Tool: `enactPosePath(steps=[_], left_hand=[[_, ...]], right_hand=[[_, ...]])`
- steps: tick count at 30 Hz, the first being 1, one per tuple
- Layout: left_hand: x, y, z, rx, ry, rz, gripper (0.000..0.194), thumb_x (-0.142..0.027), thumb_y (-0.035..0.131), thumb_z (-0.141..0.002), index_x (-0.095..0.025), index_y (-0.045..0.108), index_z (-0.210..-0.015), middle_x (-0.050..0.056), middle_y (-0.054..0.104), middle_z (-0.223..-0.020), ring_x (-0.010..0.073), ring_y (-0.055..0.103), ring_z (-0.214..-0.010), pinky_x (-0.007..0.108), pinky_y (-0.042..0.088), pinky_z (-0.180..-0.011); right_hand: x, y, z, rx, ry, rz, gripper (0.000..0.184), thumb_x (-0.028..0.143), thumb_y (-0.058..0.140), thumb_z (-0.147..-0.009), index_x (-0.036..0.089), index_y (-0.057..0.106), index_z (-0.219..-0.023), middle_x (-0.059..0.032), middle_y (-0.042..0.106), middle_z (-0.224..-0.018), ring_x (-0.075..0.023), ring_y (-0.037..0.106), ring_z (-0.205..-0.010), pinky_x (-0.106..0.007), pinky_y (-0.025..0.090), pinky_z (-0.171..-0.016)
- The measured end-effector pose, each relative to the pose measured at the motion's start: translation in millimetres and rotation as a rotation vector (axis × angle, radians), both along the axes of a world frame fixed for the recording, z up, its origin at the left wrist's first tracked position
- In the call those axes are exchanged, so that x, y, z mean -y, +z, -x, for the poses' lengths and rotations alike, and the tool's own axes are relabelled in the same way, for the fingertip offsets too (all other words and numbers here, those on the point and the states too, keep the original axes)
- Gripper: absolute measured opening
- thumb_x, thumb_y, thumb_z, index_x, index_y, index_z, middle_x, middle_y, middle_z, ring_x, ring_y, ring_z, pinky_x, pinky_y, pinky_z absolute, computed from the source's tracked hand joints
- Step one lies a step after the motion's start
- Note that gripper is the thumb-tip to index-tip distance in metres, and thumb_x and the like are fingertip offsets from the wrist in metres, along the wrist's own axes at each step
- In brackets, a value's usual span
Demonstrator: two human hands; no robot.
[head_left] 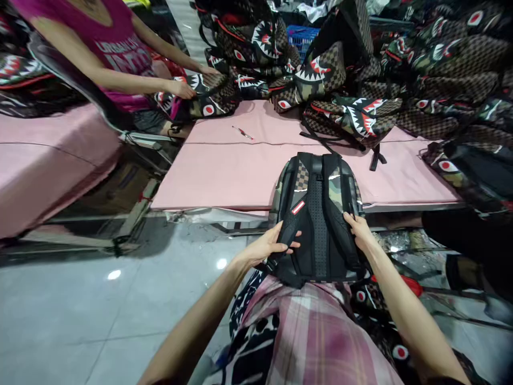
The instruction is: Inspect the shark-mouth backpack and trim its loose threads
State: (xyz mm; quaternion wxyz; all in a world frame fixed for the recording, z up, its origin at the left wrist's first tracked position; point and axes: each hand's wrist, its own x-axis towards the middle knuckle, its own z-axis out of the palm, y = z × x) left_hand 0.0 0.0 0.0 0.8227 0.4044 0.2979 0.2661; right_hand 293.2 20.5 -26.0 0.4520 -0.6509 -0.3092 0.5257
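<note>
Pink plaid cloth (312, 337) covers our lap, and the bottom of a black-backed backpack (319, 224) rests against it. We have the bag between our two hands, straps facing us, its top reaching over the near edge of the pink table (224, 176). Our left hand (264, 247) grips the left shoulder strap, thumb in front and fingers (295, 244) showing past its inner side; a red-and-white label (298, 207) sits just above. Our right hand (360, 231) has its fingers closed on the bag's right side, by the other strap. Beyond, a small red tool (242, 132) lies on the table, and a camouflage shark-mouth bag (366, 120) rests farther right. Across from us, a co-worker (120, 59) has both hands on another bag (214, 99).
</note>
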Motion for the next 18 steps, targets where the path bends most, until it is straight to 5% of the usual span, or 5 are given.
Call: enactPosePath(steps=[5, 10, 18], left_hand=[[6, 2.5, 8, -0.051, -0.035, -0.020, 0.081, -0.015, 0.068, -0.067, -0.027, 0.026, -0.135, 0.016, 0.044, -0.131, 0.0263, 0.056, -0.103, 0.037, 0.043, -0.084], [14, 14.7, 16, -0.218, -0.019, -0.097, 0.074, -0.020, 0.065, -0.072, -0.025, 0.027, -0.135, 0.014, 0.049, -0.126, 0.0221, 0.058, -0.098, 0.031, 0.046, -0.078], [-1, 41.8, 29, -0.489, 0.190, -0.275, 0.075, -0.030, 0.067, -0.065, -0.017, 0.036, -0.131, 0.010, 0.062, -0.104, 0.0177, 0.059, -0.078, 0.025, 0.047, -0.062]], right_hand=[[1, 5.5, 0, 0.057, 0.003, -0.017, 0.044, 0.055, 0.071, -0.050, 0.018, 0.048, -0.058, 0.0074, 0.038, -0.047, -0.0051, 0.024, -0.041, -0.023, 0.013, -0.039], [12, 24.3, -18, 0.136, 0.158, -0.059, 0.043, 0.054, 0.066, -0.060, 0.019, 0.040, -0.055, 0.0101, 0.024, -0.045, -0.0040, 0.017, -0.039, -0.023, 0.009, -0.039], [33, 45.7, -44, 0.260, 0.294, 0.079, 0.042, 0.038, 0.071, -0.056, 0.010, 0.064, -0.087, 0.0053, 0.046, -0.055, -0.0046, 0.029, -0.045, -0.022, 0.018, -0.043]])
